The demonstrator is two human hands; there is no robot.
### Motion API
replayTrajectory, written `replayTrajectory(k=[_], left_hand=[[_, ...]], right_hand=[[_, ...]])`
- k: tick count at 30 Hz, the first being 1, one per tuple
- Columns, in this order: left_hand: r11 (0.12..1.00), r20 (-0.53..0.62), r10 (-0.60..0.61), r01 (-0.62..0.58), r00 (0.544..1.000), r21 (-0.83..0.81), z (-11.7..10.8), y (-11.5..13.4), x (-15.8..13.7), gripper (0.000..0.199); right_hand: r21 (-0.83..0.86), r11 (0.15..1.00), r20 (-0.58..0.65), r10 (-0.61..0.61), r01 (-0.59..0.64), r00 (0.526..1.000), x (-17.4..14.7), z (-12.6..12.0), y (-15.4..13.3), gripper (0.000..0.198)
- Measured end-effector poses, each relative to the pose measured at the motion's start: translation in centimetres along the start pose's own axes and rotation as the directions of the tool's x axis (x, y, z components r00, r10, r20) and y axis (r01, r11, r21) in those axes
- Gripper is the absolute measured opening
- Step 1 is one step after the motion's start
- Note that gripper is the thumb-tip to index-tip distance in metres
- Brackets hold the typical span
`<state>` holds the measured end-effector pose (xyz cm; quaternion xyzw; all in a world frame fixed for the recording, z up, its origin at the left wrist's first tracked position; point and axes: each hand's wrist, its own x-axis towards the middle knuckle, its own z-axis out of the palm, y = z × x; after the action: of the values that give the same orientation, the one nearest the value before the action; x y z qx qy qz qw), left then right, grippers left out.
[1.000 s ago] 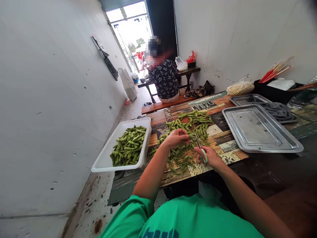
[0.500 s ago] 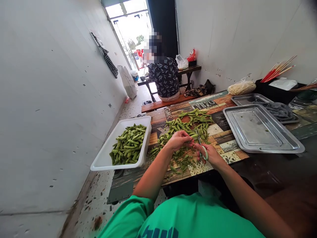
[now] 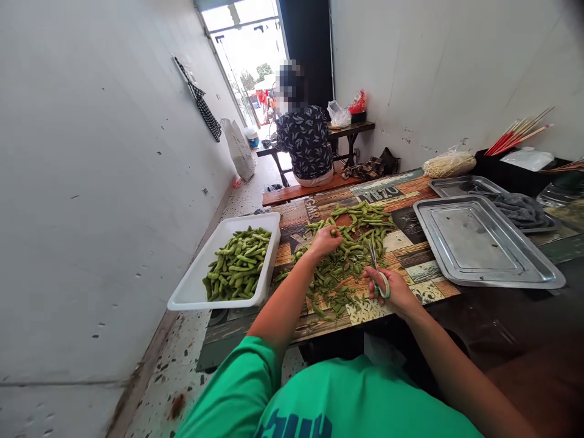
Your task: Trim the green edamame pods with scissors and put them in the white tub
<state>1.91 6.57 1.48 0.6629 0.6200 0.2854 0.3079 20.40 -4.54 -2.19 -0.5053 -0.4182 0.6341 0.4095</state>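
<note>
My left hand (image 3: 325, 241) is closed over the pile, with the green end of an edamame pod (image 3: 334, 232) showing at its fingertips. In my right hand (image 3: 393, 291) is a pair of scissors (image 3: 373, 254), fingers through the pale green handles and blades pointing away from me. Loose edamame pods (image 3: 364, 211) are heaped on the patchwork-patterned table (image 3: 283, 234), with small trimmed bits (image 3: 340, 302) scattered nearer me. To the left, a white plastic tub (image 3: 191, 291) holds a mound of pods (image 3: 241, 261).
A metal tray (image 3: 474, 243) lies on the right of the table, overlapping another tray with a dark grey cloth (image 3: 520, 208). Behind them are a bagged bundle (image 3: 449, 163) and a black box with skewers (image 3: 515, 137). A person (image 3: 305, 143) sits on a bench ahead, back turned.
My left hand has moved away from the scissors, forward and left over the pile, holding a pod. My right hand has shifted slightly right with the scissors.
</note>
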Motion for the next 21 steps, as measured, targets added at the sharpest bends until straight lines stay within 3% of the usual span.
replayTrajectory(k=[3,6,11,15,21], left_hand=[[0.88,0.078,0.079,-0.107,0.994,0.462,1.5,0.7,1.2,0.023],[0.78,0.166,0.062,-0.151,0.984,0.607,2.5,1.3,2.2,0.022],[0.858,0.136,0.199,-0.24,0.971,0.455,1.6,1.7,2.6,0.01],[0.912,0.238,0.304,-0.353,0.922,0.206,0.3,1.6,0.9,0.025],[0.974,0.387,0.225,-0.212,0.894,-0.075,0.1,1.4,-1.8,0.038]], right_hand=[[0.002,1.0,-0.005,0.008,-0.008,1.0,0.0,-0.1,0.1,0.04],[-0.018,1.0,-0.01,0.018,-0.018,1.0,-0.1,-0.2,0.1,0.038],[-0.053,0.998,-0.018,0.028,-0.029,0.999,-0.2,-0.5,0.0,0.038],[-0.076,0.997,-0.023,0.023,-0.025,0.999,-0.1,-0.2,-0.3,0.039],[-0.09,0.996,0.018,0.019,-0.017,1.0,-0.1,0.4,-1.0,0.042]])
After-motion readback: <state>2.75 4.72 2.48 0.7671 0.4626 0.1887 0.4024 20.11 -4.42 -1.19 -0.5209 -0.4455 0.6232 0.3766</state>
